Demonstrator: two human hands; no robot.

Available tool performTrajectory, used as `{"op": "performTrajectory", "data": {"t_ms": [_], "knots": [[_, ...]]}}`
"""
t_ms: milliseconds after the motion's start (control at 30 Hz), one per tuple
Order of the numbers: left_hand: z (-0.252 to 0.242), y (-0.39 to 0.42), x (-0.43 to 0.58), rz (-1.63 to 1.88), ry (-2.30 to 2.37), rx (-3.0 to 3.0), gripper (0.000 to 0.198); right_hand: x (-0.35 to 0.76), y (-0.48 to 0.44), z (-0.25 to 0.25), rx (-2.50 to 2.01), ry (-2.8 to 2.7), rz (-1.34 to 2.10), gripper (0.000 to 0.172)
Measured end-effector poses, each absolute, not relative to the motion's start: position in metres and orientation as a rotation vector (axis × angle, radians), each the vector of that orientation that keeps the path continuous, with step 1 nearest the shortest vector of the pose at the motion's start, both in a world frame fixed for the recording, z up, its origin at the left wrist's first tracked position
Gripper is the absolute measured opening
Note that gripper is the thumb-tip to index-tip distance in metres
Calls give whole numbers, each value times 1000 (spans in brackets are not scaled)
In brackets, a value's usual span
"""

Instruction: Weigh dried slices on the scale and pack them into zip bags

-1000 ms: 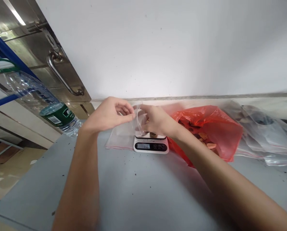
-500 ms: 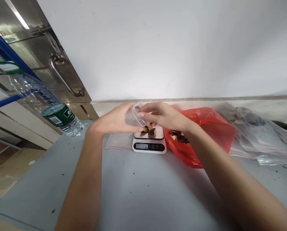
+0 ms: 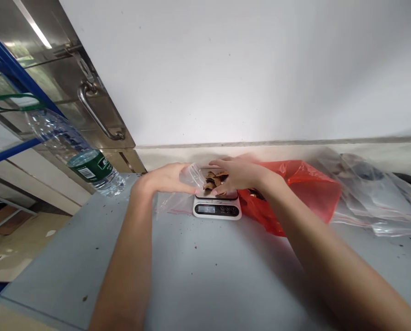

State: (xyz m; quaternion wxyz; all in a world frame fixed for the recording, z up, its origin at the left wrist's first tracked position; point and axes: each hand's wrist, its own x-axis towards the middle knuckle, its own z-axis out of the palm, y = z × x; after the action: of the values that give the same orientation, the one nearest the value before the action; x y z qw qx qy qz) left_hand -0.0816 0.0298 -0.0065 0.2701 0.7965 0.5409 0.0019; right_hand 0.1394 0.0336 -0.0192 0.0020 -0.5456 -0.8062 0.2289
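My left hand (image 3: pixel 169 177) grips a small clear zip-lock bag (image 3: pixel 194 175), its mouth facing the brown dried pieces (image 3: pixel 212 180) heaped on a white digital kitchen scale (image 3: pixel 217 210). On the other side of the heap, my right hand (image 3: pixel 244 175) has its thumb and fingers spread, with the thumb low by the front pieces. Whether its fingertips touch the pieces I cannot tell. The scale's display is lit, but its digits are blurred. Just right of the scale, partly behind my right forearm, lies an open red plastic bag (image 3: pixel 315 195) with more dark dried pieces inside.
Another clear zip bag (image 3: pixel 176 202) lies flat left of the scale. Several clear bags (image 3: pixel 380 202) are piled at the right by the wall (image 3: pixel 246 73). A large water bottle (image 3: pixel 91 168) with a green handle stands at the grey table's (image 3: pixel 191 276) left edge.
My right hand has come away from the clear bag's mouth and opened beside the dried pieces, now more exposed. My left hand still holds the bag. The view has shifted slightly.
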Motion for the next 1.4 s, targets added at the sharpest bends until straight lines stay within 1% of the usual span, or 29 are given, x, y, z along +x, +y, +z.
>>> {"op": "performTrajectory", "data": {"t_ms": [133, 233, 333, 400, 500, 667, 800, 867, 967, 1033, 1133, 1267, 1333, 1400], "knots": [[-6, 28, -83, 16, 1380, 2151, 66, 137, 38, -24, -1610, -2599, 720, 91], [-4, 27, -82, -20, 1417, 2161, 69, 138, 40, -27, -1651, -2584, 777, 90], [-5, 29, -80, -51, 1450, 2162, 73, 139, 39, -26, -1748, -2541, 831, 79], [-7, 30, -79, -53, 1413, 2168, 71, 140, 38, -25, -1786, -2531, 828, 70], [-9, 32, -79, -64, 1399, 2179, 71, 141, 37, -25, -1734, -2534, 822, 63], [-7, 29, -83, -109, 1547, 2136, 86, 140, 41, -31, -1681, -2530, 814, 55], [-4, 27, -83, -97, 1541, 2144, 83, 140, 43, -33, -1682, -2511, 750, 42], [-3, 26, -82, -104, 1547, 2137, 83, 139, 42, -32, -1716, -2472, 723, 38], [-3, 26, -81, -142, 1598, 2096, 97, 139, 40, -29, -1741, -2399, 698, 36], [-4, 26, -81, -161, 1641, 2068, 107, 139, 41, -29, -1737, -2359, 692, 30], [-4, 26, -82, -172, 1658, 2046, 113, 141, 44, -29, -1735, -2300, 682, 23], [-4, 26, -81, -142, 1629, 2065, 108, 146, 47, -28, -1671, -2206, 694, 22], [-3, 26, -80, -80, 1558, 2101, 96, 148, 46, -24, -1571, -2114, 748, 19], [-2, 25, -78, -4, 1462, 2131, 80, 147, 42, -20, -1408, -2030, 816, 14]]}}
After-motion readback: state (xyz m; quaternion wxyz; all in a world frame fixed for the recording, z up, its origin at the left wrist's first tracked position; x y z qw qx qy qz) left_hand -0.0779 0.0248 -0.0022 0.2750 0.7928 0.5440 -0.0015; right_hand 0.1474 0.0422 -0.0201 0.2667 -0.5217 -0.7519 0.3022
